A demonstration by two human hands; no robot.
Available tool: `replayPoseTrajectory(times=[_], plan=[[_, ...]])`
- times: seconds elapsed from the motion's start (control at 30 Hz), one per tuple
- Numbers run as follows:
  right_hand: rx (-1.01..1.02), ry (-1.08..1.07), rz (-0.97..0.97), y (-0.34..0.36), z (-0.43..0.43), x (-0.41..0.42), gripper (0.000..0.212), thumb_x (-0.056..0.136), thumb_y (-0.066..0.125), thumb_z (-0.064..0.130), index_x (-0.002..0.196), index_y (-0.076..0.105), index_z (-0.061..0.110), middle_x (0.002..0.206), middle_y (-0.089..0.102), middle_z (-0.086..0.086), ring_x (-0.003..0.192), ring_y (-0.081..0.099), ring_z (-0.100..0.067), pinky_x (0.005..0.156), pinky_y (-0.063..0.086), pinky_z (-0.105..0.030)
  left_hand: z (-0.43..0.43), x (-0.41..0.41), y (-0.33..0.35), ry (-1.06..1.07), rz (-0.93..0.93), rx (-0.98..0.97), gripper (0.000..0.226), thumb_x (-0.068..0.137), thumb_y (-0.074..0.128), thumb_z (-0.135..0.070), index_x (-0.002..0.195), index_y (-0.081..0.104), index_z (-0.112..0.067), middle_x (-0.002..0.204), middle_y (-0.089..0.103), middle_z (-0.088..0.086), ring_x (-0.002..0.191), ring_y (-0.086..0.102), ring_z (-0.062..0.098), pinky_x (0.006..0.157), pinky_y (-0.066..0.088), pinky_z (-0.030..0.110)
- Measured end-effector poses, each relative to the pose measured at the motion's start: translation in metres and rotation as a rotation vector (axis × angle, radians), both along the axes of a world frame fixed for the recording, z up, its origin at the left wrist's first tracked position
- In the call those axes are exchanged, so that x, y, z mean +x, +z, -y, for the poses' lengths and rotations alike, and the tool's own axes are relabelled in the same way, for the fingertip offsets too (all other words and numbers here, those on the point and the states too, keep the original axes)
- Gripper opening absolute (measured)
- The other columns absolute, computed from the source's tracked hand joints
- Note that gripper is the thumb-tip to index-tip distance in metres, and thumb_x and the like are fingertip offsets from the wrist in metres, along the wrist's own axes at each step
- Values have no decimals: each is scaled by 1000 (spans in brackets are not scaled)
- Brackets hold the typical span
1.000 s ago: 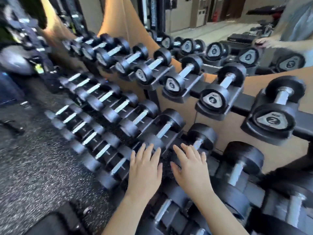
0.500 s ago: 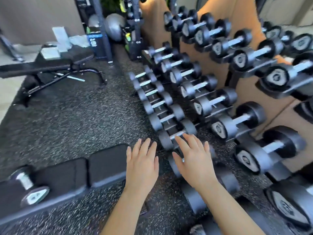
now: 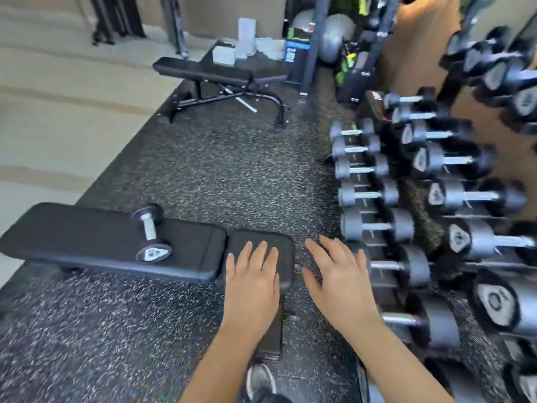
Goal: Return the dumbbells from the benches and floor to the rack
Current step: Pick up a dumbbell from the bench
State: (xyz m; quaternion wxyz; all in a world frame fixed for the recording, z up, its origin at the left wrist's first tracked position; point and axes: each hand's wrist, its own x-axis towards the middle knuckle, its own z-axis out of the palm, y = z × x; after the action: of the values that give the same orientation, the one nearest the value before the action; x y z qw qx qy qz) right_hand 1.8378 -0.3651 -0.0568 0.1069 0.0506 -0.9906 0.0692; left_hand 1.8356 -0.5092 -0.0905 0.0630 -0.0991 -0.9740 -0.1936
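Observation:
A small black dumbbell (image 3: 150, 233) with a chrome handle lies on the near flat bench (image 3: 87, 242) at the left. The tiered dumbbell rack (image 3: 430, 199), full of black dumbbells, runs along the right side. My left hand (image 3: 252, 282) hovers open, palm down, over the bench's short end pad. My right hand (image 3: 338, 279) is open too, fingers spread, over the floor between the bench and the rack's lowest row. Neither hand holds anything.
A second black bench (image 3: 215, 75) stands farther back with white items on a pad behind it. A grey exercise ball (image 3: 334, 36) and gear sit at the back. Speckled rubber flooring (image 3: 218, 170) lies between benches and rack. My shoe (image 3: 260, 379) shows at the bottom.
My view has swung left from the rack toward the benches. Both hands stay open and empty in front of me; the dumbbell on the near bench has come fully into view.

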Motion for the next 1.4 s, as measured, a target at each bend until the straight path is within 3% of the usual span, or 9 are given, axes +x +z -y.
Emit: replayPoseTrajectory(times=[0.13, 0.3, 0.43, 0.6, 0.77, 0.9, 1.07, 1.4], plan=[[-46, 131, 89, -8, 20, -49, 49, 88, 55, 32, 134, 44, 20, 139, 45, -6, 132, 37, -25, 107, 21, -58, 24, -30, 3, 86, 23, -52, 46, 91, 48, -22, 135, 39, -15, 143, 39, 7, 136, 28, 28, 109, 19, 52], [-60, 330, 109, -9, 66, -110, 50, 90, 50, 35, 137, 39, 23, 143, 41, -4, 134, 34, -23, 110, 18, -55, 58, -64, 15, 230, -14, -124, 53, 77, 68, -16, 126, 50, -8, 129, 55, 13, 121, 49, 34, 95, 40, 56], [-69, 448, 96, -13, 102, -137, 46, 87, 56, 28, 132, 48, 18, 137, 48, -9, 129, 42, -28, 106, 24, -59, 89, -73, 5, 365, -1, -112, 54, 72, 72, -14, 122, 53, -5, 123, 58, 16, 116, 53, 36, 90, 44, 55], [-64, 567, 118, -29, 153, -164, 42, 82, 64, 24, 123, 58, 15, 129, 56, -11, 123, 49, -32, 97, 34, -62, 138, -89, -24, 521, 86, 12, 57, 81, 62, -13, 134, 40, -8, 138, 45, 15, 129, 39, 35, 103, 30, 55], [-39, 594, 149, -53, 227, -201, 43, 84, 61, 28, 124, 56, 15, 130, 54, -11, 126, 46, -32, 100, 31, -62, 228, -112, -55, 668, 126, 127, 56, 88, 53, -16, 139, 31, -11, 145, 35, 11, 135, 27, 29, 109, 19, 51], [-38, 621, 213, -71, 299, -224, 43, 87, 56, 31, 128, 51, 16, 135, 50, -10, 129, 42, -29, 104, 26, -61, 302, -130, -70, 678, 189, 104, 57, 88, 53, -17, 139, 30, -10, 146, 34, 11, 136, 26, 29, 109, 20, 52], [-41, 641, 165, -91, 367, -248, 42, 76, 71, 26, 115, 61, 14, 121, 61, -11, 115, 56, -32, 92, 39, -64, 355, -156, -85, 621, 254, 142, 55, 92, 44, -21, 142, 21, -16, 151, 23, 4, 140, 14, 22, 113, 6, 44], [124, 806, 126, -166, 404, -311, 45, 70, 75, 31, 110, 64, 13, 108, 67, -10, 104, 63, -32, 85, 45, -61, 400, -193, -147, 593, 383, 173, 52, 95, 34, -23, 143, 15, -18, 153, 16, 3, 141, 7, 20, 114, 1, 41]])
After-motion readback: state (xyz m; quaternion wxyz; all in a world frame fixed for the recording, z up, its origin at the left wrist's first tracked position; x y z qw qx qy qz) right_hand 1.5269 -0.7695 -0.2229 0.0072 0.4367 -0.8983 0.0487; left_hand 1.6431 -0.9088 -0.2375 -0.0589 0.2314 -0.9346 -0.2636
